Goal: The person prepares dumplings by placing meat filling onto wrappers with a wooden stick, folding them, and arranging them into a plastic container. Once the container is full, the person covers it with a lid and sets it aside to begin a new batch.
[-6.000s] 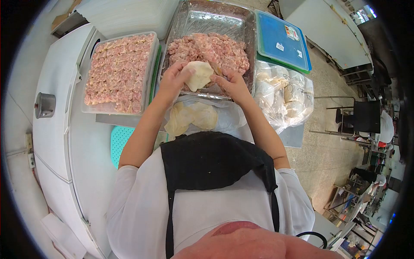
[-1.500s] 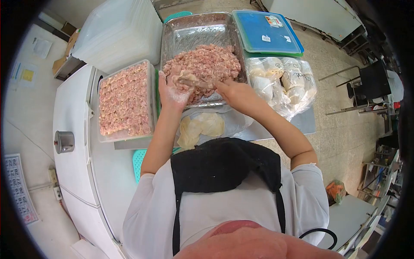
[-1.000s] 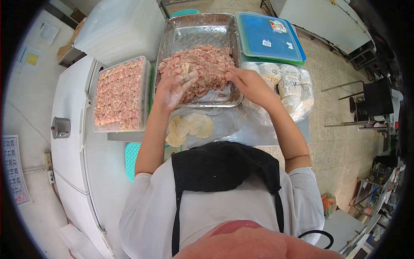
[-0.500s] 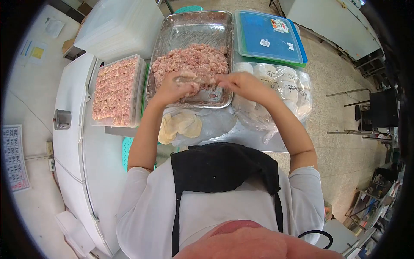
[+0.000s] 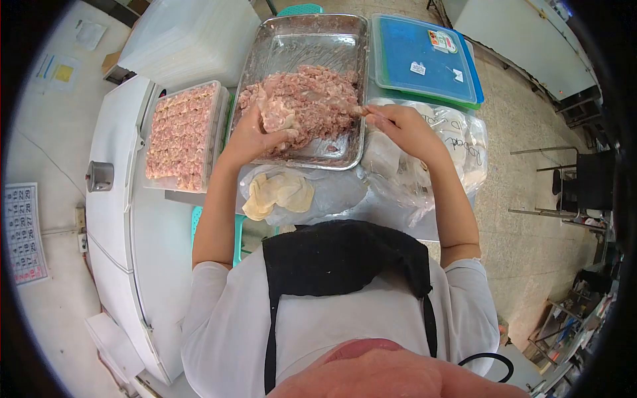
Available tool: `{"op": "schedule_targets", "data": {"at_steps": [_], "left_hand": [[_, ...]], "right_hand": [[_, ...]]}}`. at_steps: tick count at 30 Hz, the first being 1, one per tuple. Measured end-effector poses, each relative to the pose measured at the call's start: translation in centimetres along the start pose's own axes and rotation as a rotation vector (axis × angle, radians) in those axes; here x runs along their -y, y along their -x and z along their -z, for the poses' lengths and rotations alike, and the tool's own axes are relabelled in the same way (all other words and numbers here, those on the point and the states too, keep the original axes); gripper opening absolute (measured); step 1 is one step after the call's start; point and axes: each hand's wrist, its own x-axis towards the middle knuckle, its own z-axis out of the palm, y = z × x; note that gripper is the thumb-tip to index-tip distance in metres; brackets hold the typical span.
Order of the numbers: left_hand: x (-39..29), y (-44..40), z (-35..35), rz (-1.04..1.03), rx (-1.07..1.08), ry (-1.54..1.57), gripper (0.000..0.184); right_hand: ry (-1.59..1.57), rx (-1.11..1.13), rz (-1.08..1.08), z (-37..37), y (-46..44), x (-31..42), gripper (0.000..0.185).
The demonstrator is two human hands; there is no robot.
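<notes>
My left hand point(image 5: 249, 137) is cupped around a wrapper with minced meat point(image 5: 279, 118), over the left part of a steel tray point(image 5: 302, 45). A mound of minced meat point(image 5: 325, 83) lies in that tray. My right hand point(image 5: 398, 126) is closed in a pinch at the tray's right rim, on the end of a thin, meat-smeared spreading tool point(image 5: 342, 106). The tool points left over the mound, and its exact shape is hard to make out. Round, pale dough wrappers point(image 5: 279, 197) lie on a plastic bag point(image 5: 335, 192) in front of the tray.
A clear container of filled dumplings point(image 5: 182, 136) stands left, near stacked clear containers point(image 5: 189, 40). Blue-lidded containers point(image 5: 424, 63) sit back right, behind bagged white rolls point(image 5: 458, 142). A white appliance point(image 5: 116, 219) flanks the table's left; a black chair point(image 5: 590, 182) stands right.
My right hand has moved right and drawn the tool away from the left hand. My left hand has turned, showing the meat-filled wrapper. The view has shifted slightly.
</notes>
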Motion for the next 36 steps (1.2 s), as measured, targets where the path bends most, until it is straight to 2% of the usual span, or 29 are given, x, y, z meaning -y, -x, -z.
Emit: {"op": "schedule_targets", "data": {"at_steps": [1, 2, 3, 4, 6, 7, 9, 10, 11, 12, 13, 15, 16, 17, 18, 19, 21, 22, 23, 24, 25, 26, 28, 30, 31, 32, 33, 35, 36], "left_hand": [[0.0, -0.1, 0.2, 0.004, -0.008, 0.001, 0.065], [0.1, -0.4, 0.5, 0.078, 0.123, -0.039, 0.065], [0.4, -0.7, 0.8, 0.151, 0.257, -0.078, 0.065], [2.0, -0.9, 1.1, 0.154, 0.256, -0.077, 0.065], [4.3, -0.8, 1.0, -0.051, 0.22, -0.299, 0.055], [4.0, -0.9, 0.6, -0.05, 0.216, -0.297, 0.055], [2.5, -1.2, -0.2, 0.161, 0.25, -0.352, 0.047], [3.0, -1.2, -0.1, 0.164, 0.245, -0.355, 0.047], [4.2, -1.4, -0.2, 0.302, 0.196, -0.199, 0.047], [5.2, -1.4, -0.2, 0.437, 0.148, -0.038, 0.047], [5.9, -1.4, -0.1, 0.437, 0.143, -0.04, 0.047], [6.8, -1.1, -0.2, 0.492, 0.138, -0.068, 0.051], [6.1, -0.8, -0.3, 0.495, 0.141, -0.065, 0.051], [4.5, -0.6, -0.3, 0.415, 0.166, -0.074, 0.053], [3.6, -0.6, -0.1, 0.331, 0.188, -0.089, 0.056], [3.7, -0.3, 0.2, 0.329, 0.193, -0.092, 0.056], [4.3, 0.8, 0.8, 0.131, 0.026, -0.185, 0.06], [2.6, 1.1, 0.7, 0.13, 0.027, -0.179, 0.06], [0.6, 1.2, 0.7, 0.032, 0.012, -0.155, 0.06], [-0.7, 1.3, 0.9, -0.066, -0.004, -0.13, 0.059], [-0.8, 1.5, 1.2, -0.069, -0.008, -0.124, 0.059], [-0.7, 1.6, 1.7, 0.007, 0.087, -0.159, 0.059], [0.8, 1.5, 2.4, 0.075, 0.188, -0.187, 0.058], [3.4, 1.8, 2.9, -0.122, 0.19, -0.253, 0.059], [3.5, 2.1, 3.0, -0.129, 0.187, -0.247, 0.059], [3.6, 2.7, 3.0, -0.07, 0.14, -0.335, 0.06], [3.3, 3.2, 3.4, -0.009, 0.092, -0.425, 0.06], [3.9, 3.1, 5.1, 0.003, 0.126, -0.352, 0.061], [4.2, 3.2, 6.0, 0.017, 0.171, -0.279, 0.062]], "right_hand": [[-0.178, 0.07, -0.006, 0.5, 0.4, 1.0, 0.034], [-0.359, 0.141, -0.014, 0.5, 0.6, 1.6, 0.037], [-0.362, 0.145, -0.014, -0.6, 0.5, 2.0, 0.037], [-0.34, 0.148, 0.058, -2.4, 0.3, 2.2, 0.038], [-0.304, 0.17, 0.118, -4.2, 0.1, 1.6, 0.037], [-0.301, 0.173, 0.12, -3.9, -0.4, 0.8, 0.037], [-0.117, 0.113, 0.143, -2.8, -1.2, 0.0, 0.033], [0.165, 0.053, 0.11, -1.9, -1.0, 1.5, 0.028], [0.163, 0.055, 0.119, -2.5, -0.6, 2.6, 0.028], [0.157, -0.064, 0.175, -3.3, 0.0, 3.7, 0.028], [0.15, -0.185, 0.229, -3.9, 0.1, 4.4, 0.029], [0.162, -0.151, 0.256, -6.0, -0.5, 2.6, 0.029], [0.339, -0.08, 0.146, -6.6, -1.2, 1.0, 0.027], [0.519, -0.009, 0.039, -6.9, -1.9, -0.6, 0.025], [0.365, 0.02, 0.032, -6.8, -1.9, -2.7, 0.023], [0.364, 0.015, 0.029, -6.0, -1.4, -2.4, 0.023], [0.313, 0.043, -0.062, -3.6, -0.1, -0.9, 0.025], [0.187, 0.074, -0.138, -2.1, 0.1, 0.4, 0.031], [0.197, 0.073, -0.138, -1.3, 0.5, 1.4, 0.031], [-0.001, 0.029, -0.085, -0.8, 1.0, 2.4, 0.032], [-0.202, -0.014, -0.032, -0.8, 1.5, 3.2, 0.033], [-0.196, -0.015, -0.033, -1.4, 1.7, 4.1, 0.033], [-0.222, 0.033, 0.167, -3.0, 1.9, 6.0, 0.035], [-0.183, 0.096, 0.146, -3.2, 1.5, 6.4, 0.034], [-0.15, 0.162, 0.137, -3.1, 0.9, 7.0, 0.033], [0.007, 0.13, 0.147, -1.9, 0.7, 7.6, 0.031], [0.012, 0.131, 0.15, -1.6, 0.7, 9.2, 0.031], [0.301, -0.071, 0.041, -2.0, 1.5, 12.2, 0.029], [0.209, -0.144, 0.179, -3.4, 1.6, 12.8, 0.027]]}}
